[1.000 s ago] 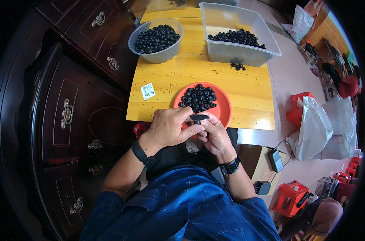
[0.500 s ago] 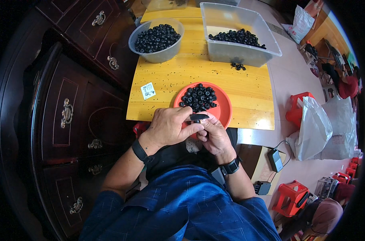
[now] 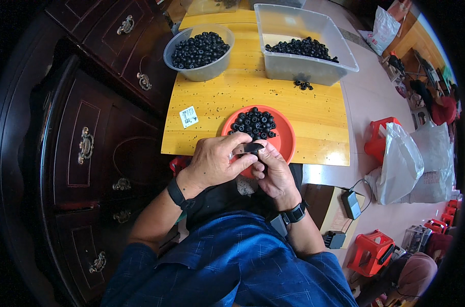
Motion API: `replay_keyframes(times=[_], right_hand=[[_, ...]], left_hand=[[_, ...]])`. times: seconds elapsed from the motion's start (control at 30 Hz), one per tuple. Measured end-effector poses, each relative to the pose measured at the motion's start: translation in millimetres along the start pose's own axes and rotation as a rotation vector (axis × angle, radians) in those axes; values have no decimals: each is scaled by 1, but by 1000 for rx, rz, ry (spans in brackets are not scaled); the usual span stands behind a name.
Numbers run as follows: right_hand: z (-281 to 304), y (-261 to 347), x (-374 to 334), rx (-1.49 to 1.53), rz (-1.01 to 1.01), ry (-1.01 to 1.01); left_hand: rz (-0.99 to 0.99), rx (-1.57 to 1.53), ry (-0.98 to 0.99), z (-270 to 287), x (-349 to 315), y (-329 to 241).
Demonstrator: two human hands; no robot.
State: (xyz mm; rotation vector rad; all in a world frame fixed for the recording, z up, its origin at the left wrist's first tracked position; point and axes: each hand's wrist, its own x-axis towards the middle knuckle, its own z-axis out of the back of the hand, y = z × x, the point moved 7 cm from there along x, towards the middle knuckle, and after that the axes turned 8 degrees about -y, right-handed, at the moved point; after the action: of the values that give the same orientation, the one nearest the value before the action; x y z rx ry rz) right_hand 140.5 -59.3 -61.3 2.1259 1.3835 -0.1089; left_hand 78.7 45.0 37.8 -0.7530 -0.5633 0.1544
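Observation:
Over the near edge of an orange-red plate, my two hands meet at a thin, dark, blade-like piece. The thumb and forefinger of my left hand pinch at its shiny left end. My right hand is closed with curled fingers, its thumb and forefinger at the dark end of the same piece. Something dark shows below it between my right fingers, too covered to name. Many small black ring-shaped parts with hollow centres are heaped on the plate, just beyond my fingertips.
A round clear tub and a rectangular clear bin, both with black parts, stand on the yellow table. Loose parts and a white label lie there. Dark drawers flank my left. A red stool stands right.
The blade-like piece has tilted between my fingers, and its shiny end now shows beside my left fingertips. My left forefinger has lifted slightly. The plate and containers stay in place.

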Motion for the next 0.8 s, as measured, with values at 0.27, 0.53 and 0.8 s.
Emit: replay_keyframes(times=[0.27,0.53,0.8], right_hand=[[9,-4,2,5,-25,-15],[3,-3,-1,368,-188,-70],[-4,-8,7,382,-206,53]], left_hand=[[36,85,187,-4,19,12],[37,109,-478,89,84,37],[129,95,194,-18,1,-2]])
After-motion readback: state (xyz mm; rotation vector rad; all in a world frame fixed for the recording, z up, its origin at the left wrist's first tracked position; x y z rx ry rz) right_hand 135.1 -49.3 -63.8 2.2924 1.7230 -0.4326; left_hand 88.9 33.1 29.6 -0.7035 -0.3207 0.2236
